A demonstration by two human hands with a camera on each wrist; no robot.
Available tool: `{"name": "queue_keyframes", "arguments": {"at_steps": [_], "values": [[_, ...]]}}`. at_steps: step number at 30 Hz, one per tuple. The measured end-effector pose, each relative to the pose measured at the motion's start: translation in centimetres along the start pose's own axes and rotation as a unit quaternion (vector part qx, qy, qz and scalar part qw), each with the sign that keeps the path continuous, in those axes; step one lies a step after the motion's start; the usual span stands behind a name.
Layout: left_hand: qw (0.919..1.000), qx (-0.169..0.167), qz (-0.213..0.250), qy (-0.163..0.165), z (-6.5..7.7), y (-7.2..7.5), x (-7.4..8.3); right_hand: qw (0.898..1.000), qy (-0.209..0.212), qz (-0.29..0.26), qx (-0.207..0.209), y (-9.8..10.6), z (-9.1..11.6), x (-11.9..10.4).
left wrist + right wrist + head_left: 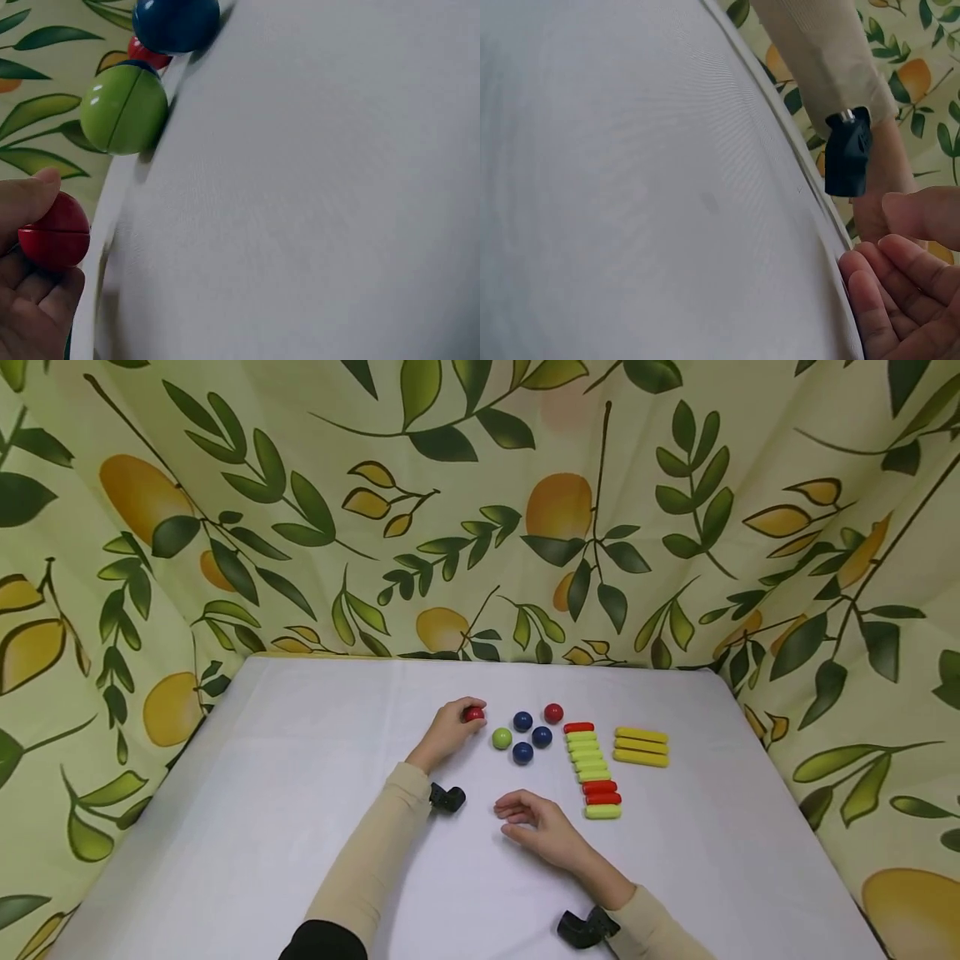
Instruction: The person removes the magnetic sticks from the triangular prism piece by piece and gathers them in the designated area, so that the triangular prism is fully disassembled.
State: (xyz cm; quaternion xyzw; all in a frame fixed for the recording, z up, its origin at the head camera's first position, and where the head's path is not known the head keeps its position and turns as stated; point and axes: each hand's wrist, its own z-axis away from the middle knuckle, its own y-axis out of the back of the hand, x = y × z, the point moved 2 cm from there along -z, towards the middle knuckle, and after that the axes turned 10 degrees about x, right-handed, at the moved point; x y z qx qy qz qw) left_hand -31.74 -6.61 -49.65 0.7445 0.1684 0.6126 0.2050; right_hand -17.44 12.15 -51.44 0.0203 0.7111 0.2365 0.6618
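My left hand [446, 732] pinches a red ball [473, 714] between thumb and fingers, at the left of a loose group of balls. In the left wrist view a seam runs around that red ball [56, 232]. Nearest to it lies a green ball [502, 738]. Several blue balls [522, 752] and another red ball [553, 713] sit just to the right. My right hand [543, 831] is held near the front of the group, its fingers loosely bent with nothing between them. The right wrist view shows these fingers [900, 292] from the palm side.
A column of short green sticks [592, 775] and red sticks [603, 798] lies right of the balls. Beyond it are three yellow sticks [641, 747] side by side. Everything rests on a white-covered table [300, 760], with a leaf-and-fruit patterned curtain [465, 527] behind.
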Motion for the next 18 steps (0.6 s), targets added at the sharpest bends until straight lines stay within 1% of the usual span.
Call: {"name": "queue_keyframes", "arguments": {"at_steps": [4, 8, 13, 18], "values": [[0.9996, -0.012, -0.022, 0.011, -0.67, -0.59, -0.30, 1.000, -0.001, -0.015, -0.009, -0.08, -0.06, 0.07], [0.9988, -0.027, -0.038, 0.012, -0.79, -0.95, -0.60, 1.000, -0.001, -0.021, -0.014, -0.13, 0.03, 0.06], [0.9982, -0.043, -0.040, 0.009, -0.84, -0.75, -0.29, 1.000, 0.001, -0.020, -0.009, -0.06, -0.05, 0.19], [0.9977, -0.046, -0.050, 0.006, -0.69, -0.47, -0.08, 1.000, 0.005, -0.013, -0.015, 0.14, -0.10, -0.01]]}}
